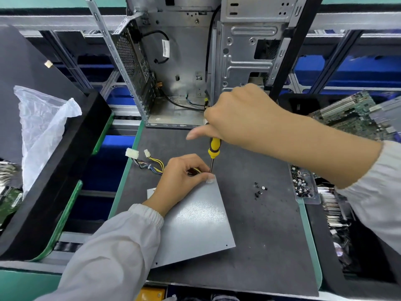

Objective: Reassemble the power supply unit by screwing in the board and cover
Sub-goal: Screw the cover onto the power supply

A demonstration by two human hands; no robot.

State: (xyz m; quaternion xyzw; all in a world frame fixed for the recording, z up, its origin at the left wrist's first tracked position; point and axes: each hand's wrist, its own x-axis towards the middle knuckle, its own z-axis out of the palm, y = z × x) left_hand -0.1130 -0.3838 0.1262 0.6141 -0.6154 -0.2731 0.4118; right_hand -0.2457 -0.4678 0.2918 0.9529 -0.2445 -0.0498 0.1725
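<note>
Here, flat grey metal cover point(195, 222).

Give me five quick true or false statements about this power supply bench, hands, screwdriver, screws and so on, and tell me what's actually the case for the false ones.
1. The right hand grips a yellow-handled screwdriver. True.
2. The screwdriver is lying flat on the mat. False: it stands roughly upright, tip down at the far corner of the grey metal cover.
3. The left hand rests at that same corner, fingers by the screwdriver shaft. True.
4. The loose black screws lie on top of the cover. False: they lie on the dark mat to the right of it.
5. The wire bundle with white connectors is plugged into the computer case. False: it lies on the mat, its connectors free.
</note>
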